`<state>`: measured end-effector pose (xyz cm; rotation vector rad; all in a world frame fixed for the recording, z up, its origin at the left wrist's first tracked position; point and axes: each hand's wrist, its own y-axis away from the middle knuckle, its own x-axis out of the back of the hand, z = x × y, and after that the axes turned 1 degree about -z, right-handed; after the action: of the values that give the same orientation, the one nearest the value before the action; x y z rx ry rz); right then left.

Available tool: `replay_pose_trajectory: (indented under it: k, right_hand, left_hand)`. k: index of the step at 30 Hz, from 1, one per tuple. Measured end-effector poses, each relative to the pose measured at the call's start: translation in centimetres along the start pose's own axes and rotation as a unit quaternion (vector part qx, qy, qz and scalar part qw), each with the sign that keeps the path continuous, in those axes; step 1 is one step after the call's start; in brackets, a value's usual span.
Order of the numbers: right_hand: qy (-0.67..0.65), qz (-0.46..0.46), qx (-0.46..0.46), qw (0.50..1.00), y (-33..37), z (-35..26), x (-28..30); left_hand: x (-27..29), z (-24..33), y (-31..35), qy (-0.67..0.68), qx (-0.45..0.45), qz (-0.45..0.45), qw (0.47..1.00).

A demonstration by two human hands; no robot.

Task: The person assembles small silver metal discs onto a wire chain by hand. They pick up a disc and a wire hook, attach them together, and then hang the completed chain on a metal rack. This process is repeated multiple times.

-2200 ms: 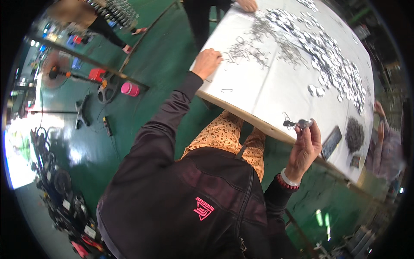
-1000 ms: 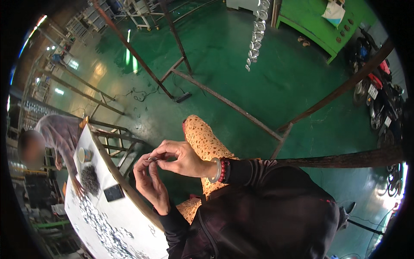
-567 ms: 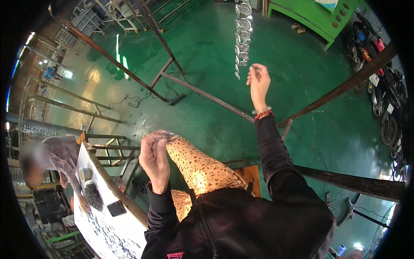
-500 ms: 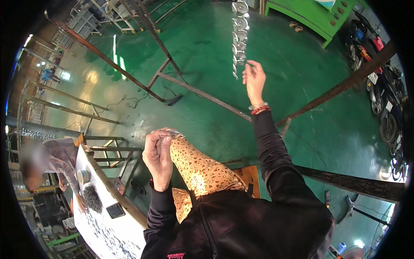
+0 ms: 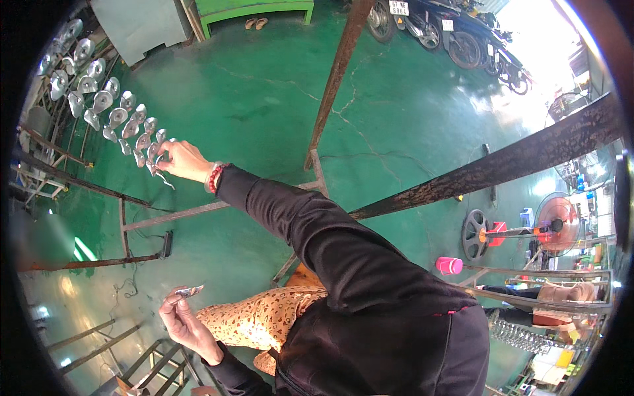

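Observation:
Strings of shiny, rounded metal pieces (image 5: pixel 102 101) hang at the upper left. At their lower end my right hand (image 5: pixel 185 162) has its fingers closed on one of these pieces (image 5: pixel 153 149); the fingertips are partly hidden among the metal. A thin curled bit dangles just under them. Lower down, my left hand (image 5: pixel 187 327) pinches a small shiny metal piece (image 5: pixel 190 290) between thumb and fingers, above my patterned trouser leg (image 5: pixel 247 318).
Dark metal bars (image 5: pixel 489 158) of a frame surround me at waist height. Motorbikes (image 5: pixel 462 49) line the far right. A fan (image 5: pixel 558 223), a pink container (image 5: pixel 449 266) and another person (image 5: pixel 561 297) are at the right. A green bench (image 5: pixel 257 10) stands ahead.
My view has turned to the right. My right hand, just apart from the hanging pieces before, is now at their lower end. My left hand keeps its pinch on the metal piece.

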<state>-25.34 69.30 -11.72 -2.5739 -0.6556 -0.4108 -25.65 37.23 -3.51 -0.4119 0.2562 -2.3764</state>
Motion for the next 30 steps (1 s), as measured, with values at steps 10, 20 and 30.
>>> replay_pose_trajectory:
  k: [10,20,30]
  right_hand:
    - [0.043,0.036,0.039,0.998,-0.2,0.0,-0.2]
    - [-0.109,-0.052,-0.107,0.987,3.8,-1.7,7.3]
    - [-0.04,-0.093,-0.074,0.992,7.8,-2.8,8.4]
  left_hand:
    - [2.0,1.2,0.2,-0.115,0.029,0.001,0.993]
    - [-7.1,-2.0,-6.8,0.205,0.073,-0.083,0.973]
    - [-12.1,-7.0,-10.8,0.003,0.089,-0.135,0.987]
